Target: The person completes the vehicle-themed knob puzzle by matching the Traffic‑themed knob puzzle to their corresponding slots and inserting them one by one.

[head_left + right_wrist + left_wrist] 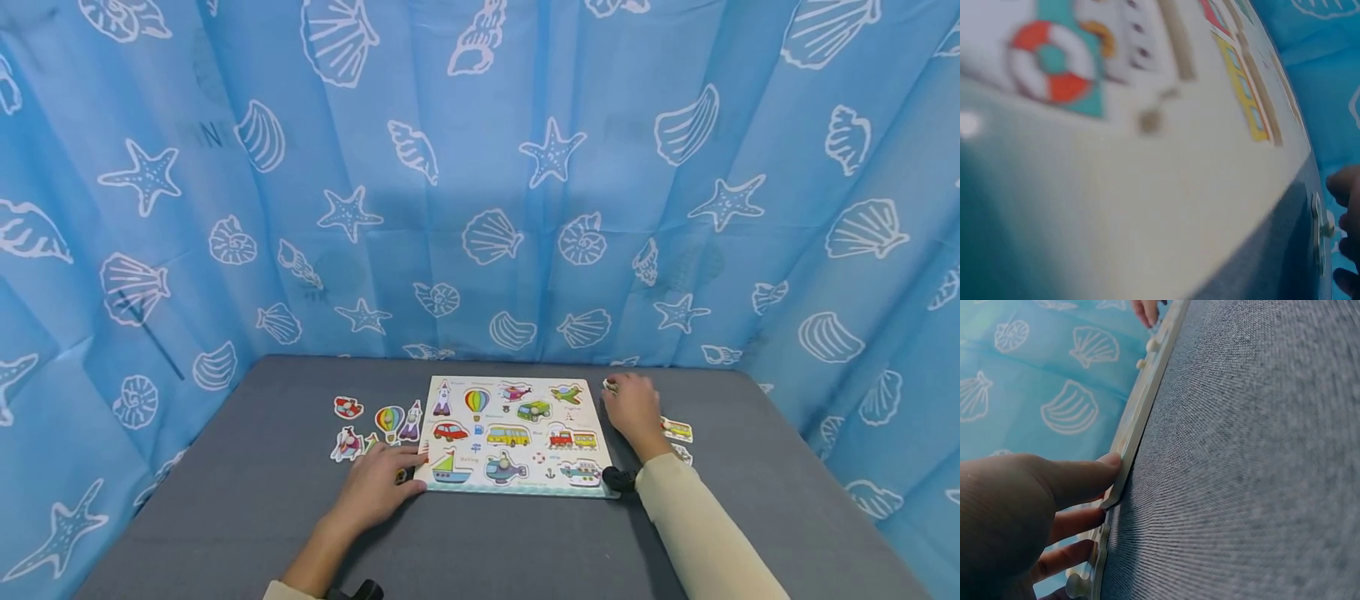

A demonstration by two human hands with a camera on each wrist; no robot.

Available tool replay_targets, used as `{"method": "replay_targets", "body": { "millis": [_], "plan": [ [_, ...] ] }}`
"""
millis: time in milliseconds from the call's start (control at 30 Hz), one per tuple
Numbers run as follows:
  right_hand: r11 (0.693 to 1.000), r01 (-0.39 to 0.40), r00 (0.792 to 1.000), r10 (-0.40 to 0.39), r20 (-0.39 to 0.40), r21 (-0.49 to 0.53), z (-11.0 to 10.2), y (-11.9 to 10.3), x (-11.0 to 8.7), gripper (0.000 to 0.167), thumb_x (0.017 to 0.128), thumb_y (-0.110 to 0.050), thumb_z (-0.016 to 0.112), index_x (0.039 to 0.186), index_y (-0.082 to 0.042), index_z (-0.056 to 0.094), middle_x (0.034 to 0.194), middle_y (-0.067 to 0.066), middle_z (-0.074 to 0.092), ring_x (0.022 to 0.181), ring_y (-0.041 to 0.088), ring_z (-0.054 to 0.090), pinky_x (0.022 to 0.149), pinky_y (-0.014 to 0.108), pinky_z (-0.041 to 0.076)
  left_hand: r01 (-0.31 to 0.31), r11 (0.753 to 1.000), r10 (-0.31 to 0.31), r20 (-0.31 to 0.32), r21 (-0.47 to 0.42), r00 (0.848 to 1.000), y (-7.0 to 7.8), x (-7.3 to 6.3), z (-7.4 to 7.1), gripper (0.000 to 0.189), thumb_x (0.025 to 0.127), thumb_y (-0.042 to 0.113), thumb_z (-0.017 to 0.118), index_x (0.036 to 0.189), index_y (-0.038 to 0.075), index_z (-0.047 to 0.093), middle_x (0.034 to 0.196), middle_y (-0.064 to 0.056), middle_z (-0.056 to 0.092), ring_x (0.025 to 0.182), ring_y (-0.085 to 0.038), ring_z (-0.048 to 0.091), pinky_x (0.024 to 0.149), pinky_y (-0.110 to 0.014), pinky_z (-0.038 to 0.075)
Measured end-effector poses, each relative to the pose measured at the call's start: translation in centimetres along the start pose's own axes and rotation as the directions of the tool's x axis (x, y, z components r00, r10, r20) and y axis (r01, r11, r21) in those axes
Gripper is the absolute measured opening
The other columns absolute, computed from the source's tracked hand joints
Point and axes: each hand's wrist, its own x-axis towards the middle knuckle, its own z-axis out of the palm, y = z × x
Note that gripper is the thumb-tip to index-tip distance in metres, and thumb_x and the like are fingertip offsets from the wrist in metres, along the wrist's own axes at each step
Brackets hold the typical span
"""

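Note:
A pale puzzle board (480,493) printed with vehicles lies on the grey table. My left hand (381,483) is at its near left corner, the thumb (1094,478) resting against the board's edge and the fingers fairly straight beside it. Under those fingers lies a loose piece with a pale knob (1077,585), partly hidden. Past the board's right edge, my right hand (633,408) hovers with loosely bent fingers at a small knobbed piece (1317,234). That piece lies low on the table, its knob close to the fingertips. Two knobs (1152,345) stand up from the board.
Left of the board lie loose pieces: a red one (348,407), a balloon (389,419), a rocket (411,420) and a helicopter (347,445). By the right forearm are a train-like piece (677,430) and another (682,453). A blue shell-patterned curtain (480,183) hangs behind.

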Motion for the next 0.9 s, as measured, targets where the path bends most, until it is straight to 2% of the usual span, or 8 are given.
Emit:
{"method": "replay_targets", "body": {
  "millis": [200,433,900],
  "plan": [
    [0.998,-0.068,0.997,0.067,0.041,0.011,-0.44,0.51,0.14,0.033,0.094,-0.015,0.059,0.118,0.007,0.063,0.117,0.028,0.058,0.112,0.048,0.047,0.091,0.061,0.035,0.002,1.0,-0.002,-0.003,0.001,1.0,-0.06,-0.1,0.07,0.04,0.078,0.032,0.08,0.115,0.019,0.074,0.121,0.002,0.066,0.101,-0.02,0.054,0.078,-0.043,0.04],
    [0.992,-0.122,0.99,0.124,0.07,-0.035,-0.73,0.95,0.14,0.035,0.094,-0.014,0.058,0.122,0.007,0.06,0.118,0.028,0.057,0.108,0.046,0.047,0.085,0.058,0.036,0.005,1.0,-0.005,0.001,-0.007,1.0,-0.02,-0.03,0.08,0.04,0.079,0.032,0.08,0.115,0.018,0.074,0.122,0.001,0.066,0.104,-0.021,0.054,0.081,-0.045,0.04],
    [0.992,-0.127,0.991,0.128,0.044,-0.01,-0.05,0.78,0.07,0.025,0.093,-0.012,0.059,0.111,0.005,0.064,0.109,0.025,0.059,0.106,0.045,0.047,0.085,0.057,0.035,0.004,1.0,-0.004,0.004,-0.016,1.0,0.15,-0.06,-0.12,0.039,0.079,0.03,0.08,0.115,0.017,0.074,0.122,0.0,0.066,0.104,-0.023,0.054,0.082,-0.047,0.04]
  ]
}}
